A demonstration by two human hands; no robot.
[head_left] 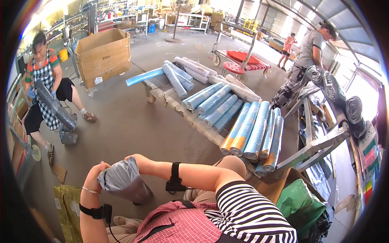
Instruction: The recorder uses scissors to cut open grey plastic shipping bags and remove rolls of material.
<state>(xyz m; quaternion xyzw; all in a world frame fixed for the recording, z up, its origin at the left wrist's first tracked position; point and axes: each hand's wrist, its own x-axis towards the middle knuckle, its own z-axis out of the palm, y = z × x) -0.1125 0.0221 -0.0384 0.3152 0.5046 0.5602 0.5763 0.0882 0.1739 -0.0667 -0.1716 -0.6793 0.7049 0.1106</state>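
A grey plastic bag (120, 175) stands in front of me at the lower left, its long body reaching down toward the floor. My left hand (95, 174) grips the left side of its upper end, fingers closed round the edge. On the opposite side my right hand (140, 163) is closed on the same upper end, with the wrist bent over it. The plastic is wrinkled between the two hands. Whatever is inside the bag cannot be made out, and some fingertips are hidden behind the plastic.
Blue film-wrapped rolls (214, 99) lie on a low rack ahead. A seated person (42, 81) at left holds a dark roll (54, 105). An open cardboard box (103, 60) stands beyond. Dark rolls (334, 87) rest on a metal frame at right, near a standing person (306, 52).
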